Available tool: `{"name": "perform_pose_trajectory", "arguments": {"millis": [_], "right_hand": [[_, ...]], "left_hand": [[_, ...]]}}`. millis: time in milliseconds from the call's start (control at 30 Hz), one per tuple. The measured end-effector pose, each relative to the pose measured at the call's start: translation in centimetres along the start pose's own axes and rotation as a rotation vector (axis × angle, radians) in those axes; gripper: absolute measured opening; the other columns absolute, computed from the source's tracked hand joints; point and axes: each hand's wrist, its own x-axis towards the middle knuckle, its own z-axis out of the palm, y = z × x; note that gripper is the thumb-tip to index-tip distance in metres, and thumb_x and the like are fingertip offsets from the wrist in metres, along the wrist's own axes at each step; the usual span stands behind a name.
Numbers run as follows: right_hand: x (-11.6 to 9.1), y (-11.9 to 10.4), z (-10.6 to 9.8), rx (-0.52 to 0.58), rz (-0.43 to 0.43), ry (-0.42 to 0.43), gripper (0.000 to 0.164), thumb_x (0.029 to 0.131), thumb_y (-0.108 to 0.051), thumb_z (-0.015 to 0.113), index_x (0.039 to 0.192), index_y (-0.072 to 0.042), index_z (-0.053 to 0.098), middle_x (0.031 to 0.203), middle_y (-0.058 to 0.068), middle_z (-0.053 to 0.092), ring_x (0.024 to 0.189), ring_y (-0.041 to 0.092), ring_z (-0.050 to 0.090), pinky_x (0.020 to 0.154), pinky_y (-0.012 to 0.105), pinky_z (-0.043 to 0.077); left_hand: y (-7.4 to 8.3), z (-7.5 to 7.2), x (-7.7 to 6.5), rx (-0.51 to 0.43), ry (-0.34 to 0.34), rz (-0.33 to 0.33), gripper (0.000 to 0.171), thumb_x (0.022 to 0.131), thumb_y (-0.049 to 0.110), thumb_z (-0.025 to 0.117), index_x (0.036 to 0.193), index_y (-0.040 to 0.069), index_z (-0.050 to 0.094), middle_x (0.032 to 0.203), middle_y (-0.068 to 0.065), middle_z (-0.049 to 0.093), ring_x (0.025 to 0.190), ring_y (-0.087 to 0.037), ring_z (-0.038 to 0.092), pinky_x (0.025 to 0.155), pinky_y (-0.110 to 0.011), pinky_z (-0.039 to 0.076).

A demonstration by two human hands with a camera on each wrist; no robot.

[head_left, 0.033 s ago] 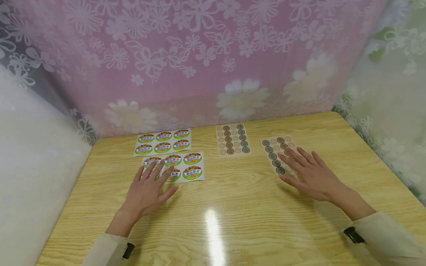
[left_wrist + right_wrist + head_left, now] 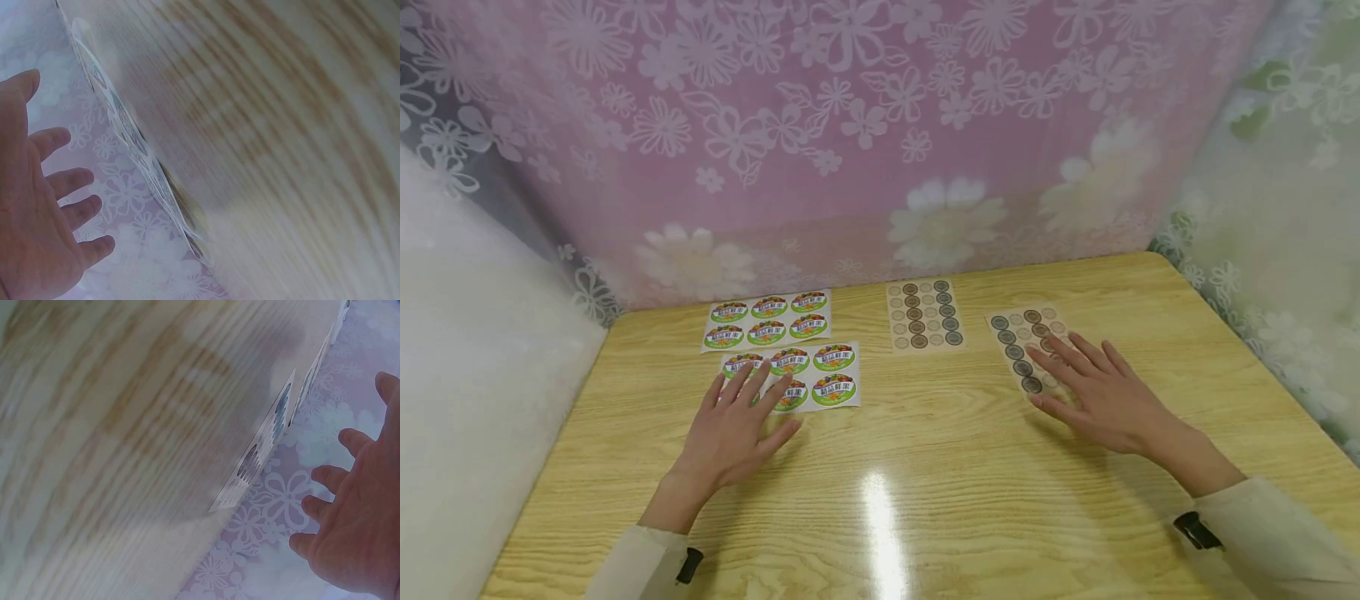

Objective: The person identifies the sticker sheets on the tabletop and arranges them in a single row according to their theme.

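My left hand (image 2: 730,437) is spread with its fingers over the lower left part of the nearer fruit-label sticker sheet (image 2: 835,375). In the left wrist view a gap shows between that hand (image 2: 37,219) and the tabletop. The farther sheet of oval fruit stickers (image 2: 767,321) lies just behind. On the right side, my right hand (image 2: 1108,404) hovers with spread fingers above a tilted beige sheet of round stickers (image 2: 1017,352), hiding its lower right part. The right wrist view shows this hand (image 2: 362,512) apart from the table too. Neither hand holds anything.
A second beige sheet of round stickers (image 2: 925,315) lies at the back middle of the wooden table (image 2: 925,450). Flowered pink cloth (image 2: 820,167) hangs along the table's back edge. Pale cloth (image 2: 1292,208) borders the right side, and a white surface (image 2: 467,350) the left.
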Motion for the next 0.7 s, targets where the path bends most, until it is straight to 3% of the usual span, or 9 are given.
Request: {"name": "perform_pose_trajectory", "arguments": {"millis": [700], "right_hand": [[-0.04,-0.49,-0.73,-0.03,0.015,0.013,0.068,0.097,-0.053,0.046,0.153,-0.02,0.025,0.156,0.013,0.02,0.14,0.04,0.015,0.11,0.057,0.009]], "left_hand": [[-0.79,-0.63,0.35,-0.036,-0.005,0.014,0.062,0.096,0.056,0.045,0.144,0.017,0.045,0.149,-0.016,0.034,0.137,-0.036,0.026,0.108,-0.054,0.019]]}}
